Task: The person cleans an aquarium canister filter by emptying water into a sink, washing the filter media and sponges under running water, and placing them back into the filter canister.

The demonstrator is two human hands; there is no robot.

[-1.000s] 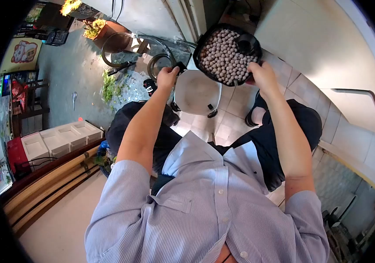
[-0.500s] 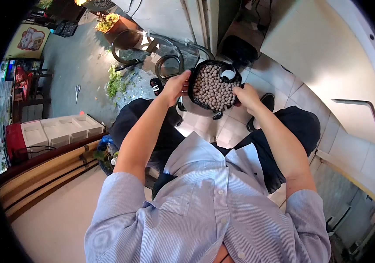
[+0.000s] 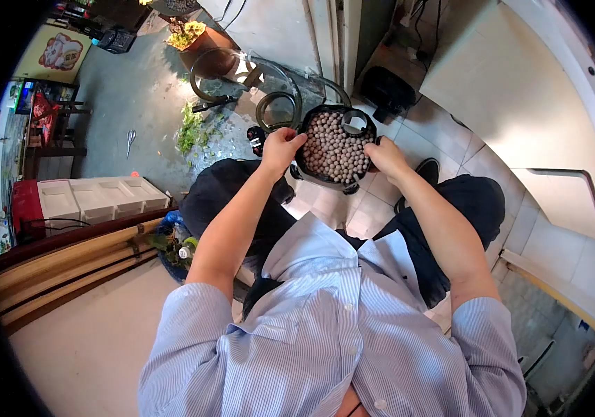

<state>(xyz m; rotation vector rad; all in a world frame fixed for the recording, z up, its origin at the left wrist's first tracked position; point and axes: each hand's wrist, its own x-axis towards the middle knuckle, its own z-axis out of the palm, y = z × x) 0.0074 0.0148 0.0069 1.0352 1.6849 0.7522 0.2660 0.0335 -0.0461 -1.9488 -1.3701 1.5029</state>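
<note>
A black filter basket (image 3: 333,158) full of round, pale brownish ceramic balls sits between my hands, over a light-coloured canister with black clips (image 3: 351,188). A round opening (image 3: 354,122) shows in the basket's upper right corner. My left hand (image 3: 281,150) is closed, with thumb and fingers pinched at the basket's left rim. On the right rim, my right hand (image 3: 385,157) grips with its thumb on top and the other fingers mostly hidden. How deep the basket sits in the canister cannot be made out.
Coiled grey hoses (image 3: 278,110) lie just beyond the basket, beside a black-and-red fitting (image 3: 255,140). Green leaves (image 3: 189,128) lie on the wet floor. Scissors (image 3: 130,142), a potted plant (image 3: 207,50), a white compartment tray (image 3: 102,197) and a cream panel (image 3: 520,104) stand around.
The basket has gone down and slightly left toward the canister, with both hands on it. My left hand's fingers have drawn into a pinch at the rim. The view has shifted slightly.
</note>
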